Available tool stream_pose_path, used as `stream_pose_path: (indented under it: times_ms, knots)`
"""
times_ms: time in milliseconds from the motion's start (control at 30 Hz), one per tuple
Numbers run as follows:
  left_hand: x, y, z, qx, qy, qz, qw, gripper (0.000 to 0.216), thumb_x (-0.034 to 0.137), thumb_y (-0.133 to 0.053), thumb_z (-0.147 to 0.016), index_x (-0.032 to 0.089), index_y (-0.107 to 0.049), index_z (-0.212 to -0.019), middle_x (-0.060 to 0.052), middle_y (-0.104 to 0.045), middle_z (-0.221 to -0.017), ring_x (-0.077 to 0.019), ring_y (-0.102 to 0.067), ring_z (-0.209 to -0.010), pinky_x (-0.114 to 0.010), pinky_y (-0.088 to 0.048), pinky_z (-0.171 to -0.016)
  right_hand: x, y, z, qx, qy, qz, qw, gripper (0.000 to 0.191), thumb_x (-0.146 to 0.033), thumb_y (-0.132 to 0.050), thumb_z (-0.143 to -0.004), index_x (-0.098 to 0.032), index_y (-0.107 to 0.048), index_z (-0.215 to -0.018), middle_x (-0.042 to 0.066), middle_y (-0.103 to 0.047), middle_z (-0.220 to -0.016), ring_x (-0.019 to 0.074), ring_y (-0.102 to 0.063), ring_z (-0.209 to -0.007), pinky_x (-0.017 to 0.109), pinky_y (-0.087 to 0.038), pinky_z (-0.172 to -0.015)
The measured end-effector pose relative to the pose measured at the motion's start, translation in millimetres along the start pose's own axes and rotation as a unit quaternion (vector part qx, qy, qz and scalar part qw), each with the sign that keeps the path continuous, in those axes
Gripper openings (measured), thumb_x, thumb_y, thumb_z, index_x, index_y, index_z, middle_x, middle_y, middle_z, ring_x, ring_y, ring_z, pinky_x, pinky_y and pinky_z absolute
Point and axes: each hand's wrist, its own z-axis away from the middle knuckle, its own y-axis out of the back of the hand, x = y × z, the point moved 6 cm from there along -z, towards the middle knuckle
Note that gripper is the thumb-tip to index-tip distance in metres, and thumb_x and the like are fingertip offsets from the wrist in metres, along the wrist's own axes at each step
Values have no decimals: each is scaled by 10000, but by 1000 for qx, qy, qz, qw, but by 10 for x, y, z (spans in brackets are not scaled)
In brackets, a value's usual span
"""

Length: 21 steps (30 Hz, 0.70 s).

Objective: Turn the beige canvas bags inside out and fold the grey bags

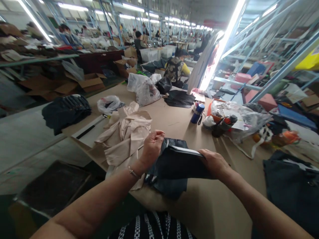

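Observation:
Between my hands a dark fabric piece (pixel 184 164) with a white strip along its upper edge is held up over the table. My right hand (pixel 215 162) grips its right end, thumb on top near the white strip. At the upper left corner, the fingers of my left hand (pixel 154 146) are pinched together on the cloth. More dark fabric (pixel 171 187) lies underneath, partly hidden by the held piece. Just left of my left hand is a crumpled heap of beige cloth (pixel 124 129).
A blue bottle (pixel 197 113) and a dark bottle (pixel 224 125) stand beyond my right hand, beside a plastic-covered orange container (pixel 213 111). Dark fabric stacks lie at the far left (pixel 66 111) and right (pixel 291 189). A white bag (pixel 147 91) sits farther back, near a seated person (pixel 175 69).

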Motion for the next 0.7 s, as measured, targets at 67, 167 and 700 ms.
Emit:
stream_pose_path:
  times_ms: [67,167,700]
  knots:
    - [-6,15,160,-2,5,33,999,211,355,-555,-812,145,-573,-819,-13,-560,-729,-103,-503,-676,-209,-429,-646,74,-11,34,23,-69,-59,996,285,-376,-394,-912,-214,-627,-889,55,-635,-854,191,-582,-762,297,-400,-687]
    - [-263,-408,567,-170,185,141,958,304,412,-615,-762,131,-551,-858,-31,-563,-763,-125,-536,-661,-234,-463,-582,-73,-185,94,41,-96,-78,991,289,-388,-392,-903,-212,-608,-826,60,-630,-830,197,-587,-752,299,-404,-669]
    - [-722,-783,949,-171,400,275,857,206,305,-576,-822,138,-574,-943,-34,-617,-764,-116,-570,-618,-224,-473,-552,-423,-974,342,-18,-122,-651,749,634,-375,-726,-673,-230,-479,-1239,42,-666,-1074,222,-630,-921,336,-505,-809]
